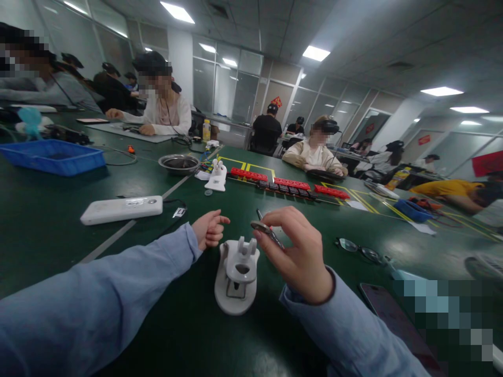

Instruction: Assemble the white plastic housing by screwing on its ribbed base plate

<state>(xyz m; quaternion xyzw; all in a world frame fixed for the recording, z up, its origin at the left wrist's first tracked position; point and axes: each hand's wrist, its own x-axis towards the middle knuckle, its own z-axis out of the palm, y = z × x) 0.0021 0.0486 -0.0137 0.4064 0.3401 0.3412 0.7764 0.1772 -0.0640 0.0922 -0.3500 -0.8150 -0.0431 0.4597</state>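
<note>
On the green table before me stands a white plastic device, with a rounded base, a raised oval ring, two upright lugs and a metal wire loop. Just beyond its left side is my left hand, index finger stretched out and the other fingers loosely curled, with nothing visible in it. Above and right of the device, my right hand pinches a small round grey disc between thumb and fingers. A thin dark rod and a narrow silvery piece also show at these fingers; how they join the disc is unclear.
A white power bank with a cable lies left. Farther off are a similar white device, a metal bowl, a blue tray and red strips. Glasses and a phone lie right. Several people sit beyond.
</note>
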